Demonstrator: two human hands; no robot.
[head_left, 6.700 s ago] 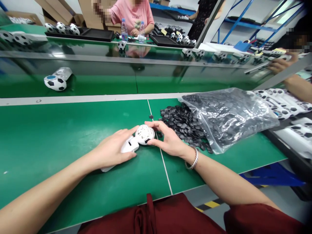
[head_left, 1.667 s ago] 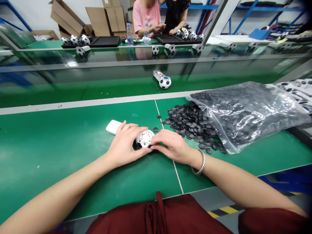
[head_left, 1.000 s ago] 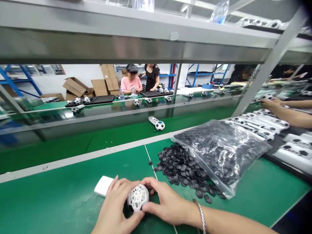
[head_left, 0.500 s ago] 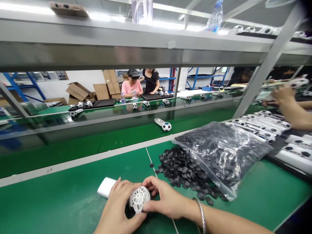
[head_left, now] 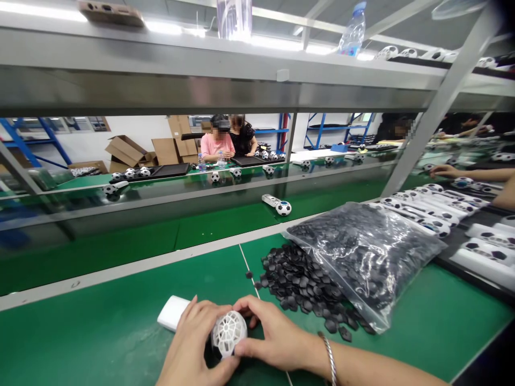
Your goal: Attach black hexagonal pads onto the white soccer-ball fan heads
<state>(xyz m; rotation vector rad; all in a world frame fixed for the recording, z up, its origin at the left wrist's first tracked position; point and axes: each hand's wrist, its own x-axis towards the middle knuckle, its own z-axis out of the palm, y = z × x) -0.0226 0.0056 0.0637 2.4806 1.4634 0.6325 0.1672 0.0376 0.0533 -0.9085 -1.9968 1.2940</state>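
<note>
My left hand [head_left: 193,346] and my right hand [head_left: 271,338] both grip a white ball-headed fan [head_left: 228,333] low in the view, on the green bench [head_left: 100,332]. Its round white grille faces up between my fingers, and its white handle [head_left: 171,312] sticks out to the left past my left hand. Both hands have their fingers curled round the ball head. A silver bracelet [head_left: 330,358] is on my right wrist. Right of my hands lies a heap of small black pieces [head_left: 298,279], spilled from a clear plastic bag [head_left: 362,252] full of the same.
A finished football-patterned fan [head_left: 279,205] lies on the green conveyor belt [head_left: 161,230] beyond the bench. Trays of white and patterned fans [head_left: 438,212] stand at the right, where another person's hand [head_left: 442,171] reaches. Two people are at the far bench [head_left: 225,140]. A metal shelf [head_left: 201,69] runs overhead.
My view has tilted up from the bench to take in the shelf. The fan on the conveyor has drifted right. My hands stay on the white fan, its handle now pointing left.
</note>
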